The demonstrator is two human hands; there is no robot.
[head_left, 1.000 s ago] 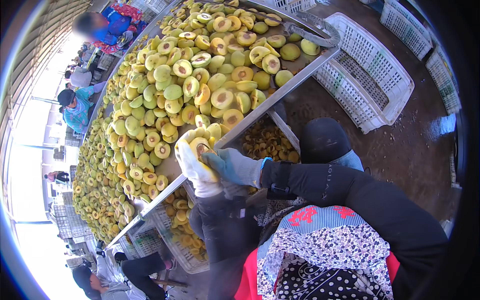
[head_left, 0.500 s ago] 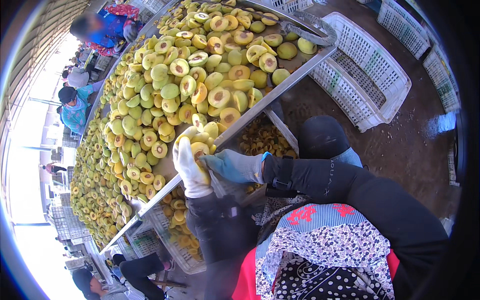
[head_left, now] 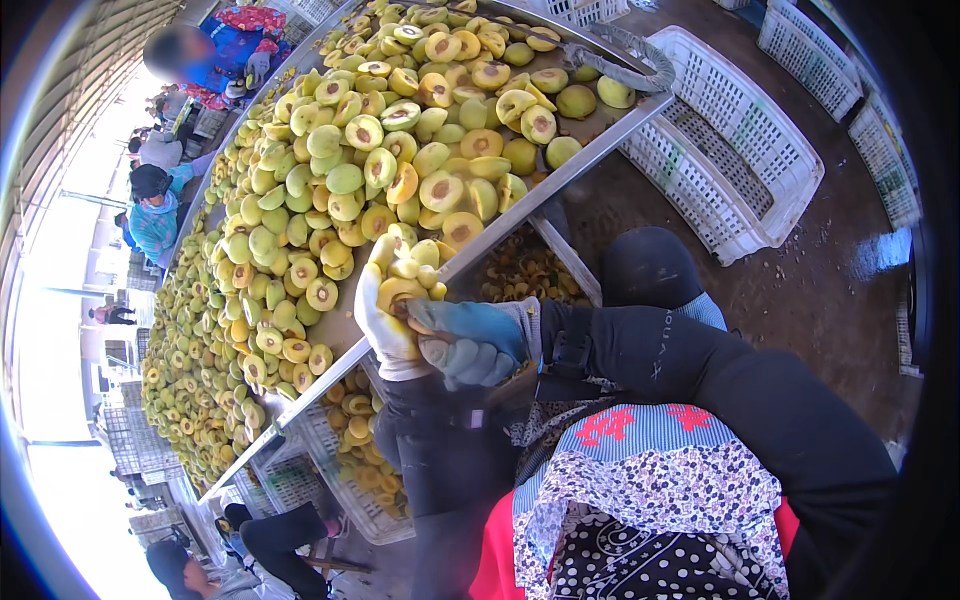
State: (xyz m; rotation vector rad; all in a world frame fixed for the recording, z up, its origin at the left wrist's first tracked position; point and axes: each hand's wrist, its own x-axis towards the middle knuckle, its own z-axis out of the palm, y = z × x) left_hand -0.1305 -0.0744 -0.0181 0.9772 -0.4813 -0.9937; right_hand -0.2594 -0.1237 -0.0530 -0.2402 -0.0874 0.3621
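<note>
My left hand (head_left: 385, 325), in a white glove stained yellow, is closed around a halved yellow peach (head_left: 399, 292) at the table's near edge. The cut face is turned toward my right hand. My right hand (head_left: 468, 338), in a blue-grey glove, is curled into a fist with its thumb side against that peach half. Whatever it grips, if anything, is hidden by the fingers. Just beyond my hands, a large heap of halved green-yellow peaches (head_left: 340, 180) covers the metal-edged table (head_left: 560, 182), many with reddish-brown centres showing.
Under the table edge, a crate (head_left: 385, 532) holds more fruit pieces, and dark orange scraps (head_left: 525, 265) lie beneath the table. A white slatted crate (head_left: 740, 235) stands on the wet floor at right. Co-workers sit along the far left side; another person (head_left: 280, 545) is at lower left.
My right hand has turned and curled, its knuckles now showing below the peach half. My left hand has shifted slightly right and tilted, still holding the peach half.
</note>
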